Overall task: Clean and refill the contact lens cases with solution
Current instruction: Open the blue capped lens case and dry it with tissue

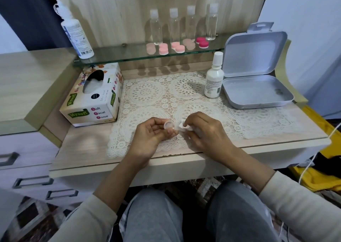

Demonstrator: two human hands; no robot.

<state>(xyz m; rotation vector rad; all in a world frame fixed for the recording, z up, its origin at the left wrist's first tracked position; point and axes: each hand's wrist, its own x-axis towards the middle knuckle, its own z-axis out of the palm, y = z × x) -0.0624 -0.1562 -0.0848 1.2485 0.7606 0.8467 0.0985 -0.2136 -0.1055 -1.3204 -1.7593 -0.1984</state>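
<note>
My left hand (153,133) pinches a small clear contact lens case (169,126) above the lace mat, near the desk's front edge. Right beside it, my right hand (203,131) pinches a crumpled white tissue (181,125) against the case. A small white solution bottle (214,77) stands upright at the back right of the mat. Several capped lens cases sit on the glass shelf: pale pink ones (163,49), (178,47) and a dark pink one (202,42).
A tissue box (96,98) lies at the left of the desk. An open grey tin (256,90) sits at the right. On the glass shelf (118,54) stand several clear bottles (174,26) and a large white bottle (77,33). Drawers are at the left.
</note>
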